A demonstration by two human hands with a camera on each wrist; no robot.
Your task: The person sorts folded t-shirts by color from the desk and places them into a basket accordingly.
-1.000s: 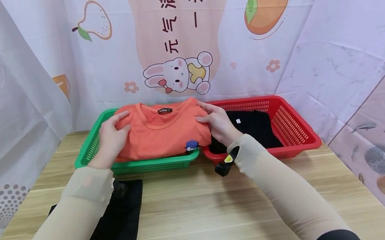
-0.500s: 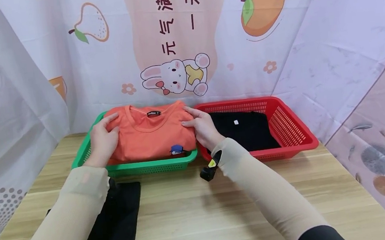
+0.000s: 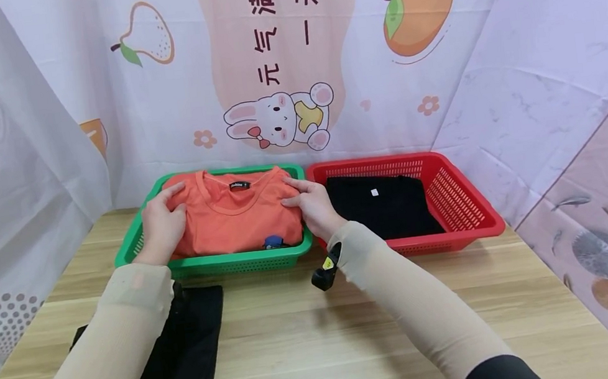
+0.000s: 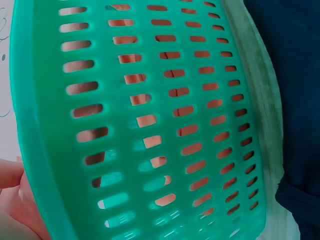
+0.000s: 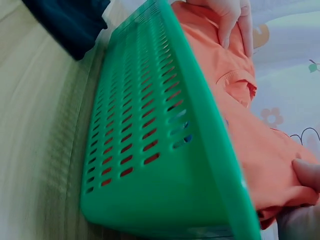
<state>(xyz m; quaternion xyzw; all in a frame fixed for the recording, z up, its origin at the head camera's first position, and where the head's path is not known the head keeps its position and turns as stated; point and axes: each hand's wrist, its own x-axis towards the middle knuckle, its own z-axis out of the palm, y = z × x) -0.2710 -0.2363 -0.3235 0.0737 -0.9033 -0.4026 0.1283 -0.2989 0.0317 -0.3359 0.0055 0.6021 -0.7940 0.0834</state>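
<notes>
A folded orange T-shirt (image 3: 237, 222) with a dark neck label and a small blue print lies in the green basket (image 3: 233, 261). My left hand (image 3: 162, 225) pinches its left side near the shoulder. At the opposite side, my right hand (image 3: 313, 207) grips the shirt edge between thumb and fingers; its thumb also shows on the orange cloth at the lower right of the right wrist view. The fingers beneath the cloth are hidden. In the left wrist view the basket's slotted wall (image 4: 165, 120) covers most of the shirt, and only part of my left hand (image 4: 20, 205) shows.
A red basket (image 3: 465, 196) stands right beside the green one, holding folded black clothing (image 3: 384, 205) with a small white tag. Another black folded garment (image 3: 188, 359) lies on the wooden table (image 3: 298, 340) under my left forearm. A printed curtain (image 3: 172, 123) hangs behind the baskets.
Both hands have shifted left with the orange T-shirt, which has also sunk lower into the green basket. Its right side no longer overhangs the red basket. Both hands still hold it.
</notes>
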